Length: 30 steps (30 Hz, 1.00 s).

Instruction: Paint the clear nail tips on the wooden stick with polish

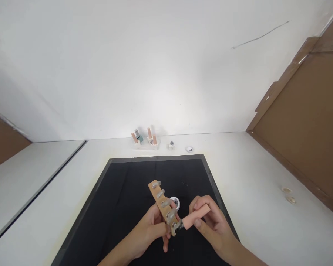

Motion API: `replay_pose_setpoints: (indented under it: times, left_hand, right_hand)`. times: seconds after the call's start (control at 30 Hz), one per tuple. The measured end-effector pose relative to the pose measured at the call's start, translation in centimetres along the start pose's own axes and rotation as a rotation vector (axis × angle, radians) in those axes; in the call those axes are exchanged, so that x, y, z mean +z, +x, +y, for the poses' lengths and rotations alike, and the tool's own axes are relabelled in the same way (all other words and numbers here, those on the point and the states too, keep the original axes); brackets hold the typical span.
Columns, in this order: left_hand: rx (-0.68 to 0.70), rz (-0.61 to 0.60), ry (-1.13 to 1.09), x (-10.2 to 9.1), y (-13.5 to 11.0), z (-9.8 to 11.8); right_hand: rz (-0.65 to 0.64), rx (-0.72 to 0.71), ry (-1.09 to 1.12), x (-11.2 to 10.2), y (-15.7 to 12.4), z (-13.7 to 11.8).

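Observation:
My left hand [155, 231] grips a wooden nail-tip holder [160, 199], tilted above the black mat. Several clear false nails [165, 203] stick out along the holder in a row. Between thumb and fingers, my right hand [211, 225] pinches the pink cap of a nail polish brush [196, 217]. Its dark brush end meets the false nail [178, 226] closest to me; the bristles are hard to make out. Just behind the holder, a small round white pot [174, 203] with dark contents is partly covered by my left fingers.
The black mat [127, 192] lies on a white table [238, 159]. Against the wall, nail polish bottles [150, 140] stand in a clear tray [145, 147]. Beside them are a small white bottle [171, 145] and a little dish [189, 149]. Two small round pieces [290, 200] lie at right, near a cardboard panel [302, 133].

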<state>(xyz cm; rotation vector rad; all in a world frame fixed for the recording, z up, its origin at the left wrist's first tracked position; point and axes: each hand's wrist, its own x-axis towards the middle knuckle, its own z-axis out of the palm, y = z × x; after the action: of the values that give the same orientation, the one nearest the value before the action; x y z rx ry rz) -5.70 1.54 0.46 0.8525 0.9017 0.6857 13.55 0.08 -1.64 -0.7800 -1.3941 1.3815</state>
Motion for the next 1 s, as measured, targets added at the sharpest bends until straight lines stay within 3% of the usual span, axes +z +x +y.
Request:
replay_pose_setpoints:
  times: [1.0]
  left_hand:
    - [0.032, -0.005, -0.041, -0.75, 0.71, -0.77]
  right_hand:
    - [0.146, 0.063, -0.186, -0.96, 0.92, -0.41]
